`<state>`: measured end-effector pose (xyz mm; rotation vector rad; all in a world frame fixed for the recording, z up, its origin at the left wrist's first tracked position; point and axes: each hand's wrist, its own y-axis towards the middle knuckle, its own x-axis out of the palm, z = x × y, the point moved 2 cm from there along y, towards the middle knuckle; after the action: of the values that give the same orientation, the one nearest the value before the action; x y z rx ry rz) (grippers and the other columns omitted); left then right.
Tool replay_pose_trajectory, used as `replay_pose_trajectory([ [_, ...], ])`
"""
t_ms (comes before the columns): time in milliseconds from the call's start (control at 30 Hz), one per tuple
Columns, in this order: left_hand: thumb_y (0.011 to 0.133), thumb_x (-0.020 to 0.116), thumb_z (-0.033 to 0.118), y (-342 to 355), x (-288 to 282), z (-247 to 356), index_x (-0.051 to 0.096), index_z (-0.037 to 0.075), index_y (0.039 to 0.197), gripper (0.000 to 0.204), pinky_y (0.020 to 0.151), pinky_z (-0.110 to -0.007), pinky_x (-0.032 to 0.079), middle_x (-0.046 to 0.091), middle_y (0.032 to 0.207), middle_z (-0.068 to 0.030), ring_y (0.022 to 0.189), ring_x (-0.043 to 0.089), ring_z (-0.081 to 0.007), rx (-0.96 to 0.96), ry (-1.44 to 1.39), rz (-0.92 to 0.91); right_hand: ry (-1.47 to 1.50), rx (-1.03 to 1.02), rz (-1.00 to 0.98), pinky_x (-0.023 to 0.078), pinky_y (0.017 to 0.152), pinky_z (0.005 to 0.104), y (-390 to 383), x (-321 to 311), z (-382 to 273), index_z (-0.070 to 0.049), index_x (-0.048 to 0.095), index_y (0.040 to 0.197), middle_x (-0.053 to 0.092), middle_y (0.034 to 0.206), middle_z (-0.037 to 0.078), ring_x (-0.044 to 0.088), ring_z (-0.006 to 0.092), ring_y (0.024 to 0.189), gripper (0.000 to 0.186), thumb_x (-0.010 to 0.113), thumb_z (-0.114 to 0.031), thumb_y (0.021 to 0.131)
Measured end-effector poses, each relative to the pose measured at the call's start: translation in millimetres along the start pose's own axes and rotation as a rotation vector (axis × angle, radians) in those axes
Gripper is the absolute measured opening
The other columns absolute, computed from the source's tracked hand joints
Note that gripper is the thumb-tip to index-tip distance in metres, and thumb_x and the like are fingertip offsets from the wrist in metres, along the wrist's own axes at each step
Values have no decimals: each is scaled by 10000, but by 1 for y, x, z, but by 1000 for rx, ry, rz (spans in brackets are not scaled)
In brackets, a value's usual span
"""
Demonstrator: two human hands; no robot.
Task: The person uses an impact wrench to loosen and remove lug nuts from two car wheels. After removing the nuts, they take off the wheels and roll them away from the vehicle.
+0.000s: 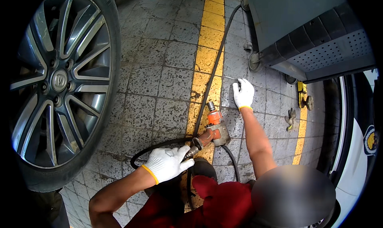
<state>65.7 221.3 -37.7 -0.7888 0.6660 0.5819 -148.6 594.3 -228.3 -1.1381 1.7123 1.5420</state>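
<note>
Wheel [60, 80]: just 1, filling the left of the frame, 5 lug holes round the hub
Left hand [167, 164]: white glove on, wrapped round the handle end of the wrench, lower centre
Wrench [214, 132]: 1, orange and grey, a bit below centre, socket pointing up the frame
Right hand [243, 94]: also gloved, fingers loosely stretched, right of centre, can't tell if it's touching the floor [263, 112]
Loose glove [291, 118]: 1, on the floor, right side
Cabinet [291, 20]: 1, grey, upper right
</note>
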Motion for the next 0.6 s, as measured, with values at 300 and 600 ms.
replay_pose_trajectory([
  [300,967,611,449,-55,-43,-31,616,62,1302,512,918,-401,543,713,1128,-157,1033,698,-302,-131,-117,362,144,280,-236,459,1042,440,47,-48,-35,-62,672,1237,662,1266,196,607,369,1197,478,599,-442,957],
  [600,987,605,163,-148,-88,-61,423,-13,1467,543,1059,-365,467,557,1399,-152,1220,596,-236,-407,-694,1150,913,125,-141,403,1121,364,125,-69,-214,-34,503,1420,571,1386,135,540,239,1291,433,578,-217,1036],
])
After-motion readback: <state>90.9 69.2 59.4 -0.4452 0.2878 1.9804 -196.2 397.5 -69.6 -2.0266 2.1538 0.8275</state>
